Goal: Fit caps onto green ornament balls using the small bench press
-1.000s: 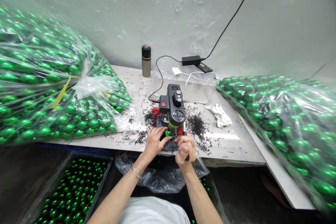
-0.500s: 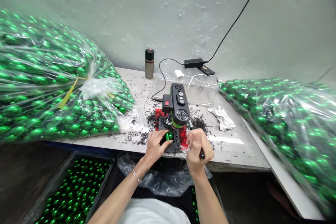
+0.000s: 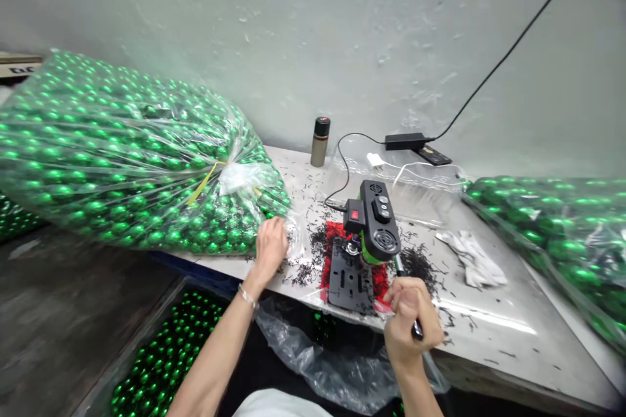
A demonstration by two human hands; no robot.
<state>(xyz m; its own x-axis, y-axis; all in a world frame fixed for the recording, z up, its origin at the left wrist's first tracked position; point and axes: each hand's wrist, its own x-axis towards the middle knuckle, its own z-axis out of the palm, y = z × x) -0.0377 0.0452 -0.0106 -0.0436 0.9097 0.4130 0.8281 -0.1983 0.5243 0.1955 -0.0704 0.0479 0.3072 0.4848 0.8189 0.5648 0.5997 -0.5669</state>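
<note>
My right hand is wrapped round the black-gripped lever handle of a small bench drill press. The machine has a black body with a red switch and a green band. Below its head, the slotted black base plate is bare. My left hand is at the lower right end of a big clear bag of shiny green balls, beside its loose plastic. Its fingers are curled, and whatever they hold is hidden.
Black shavings and a red mat surround the base. A white glove, a flask, a power adapter and a clear plastic tray lie beyond. Another bag of balls stands right; a bin of balls is below.
My left hand has left the base plate and moved left to the bag. The green ball it held on the plate is gone from there. My right hand stays on the lever; the view has turned left.
</note>
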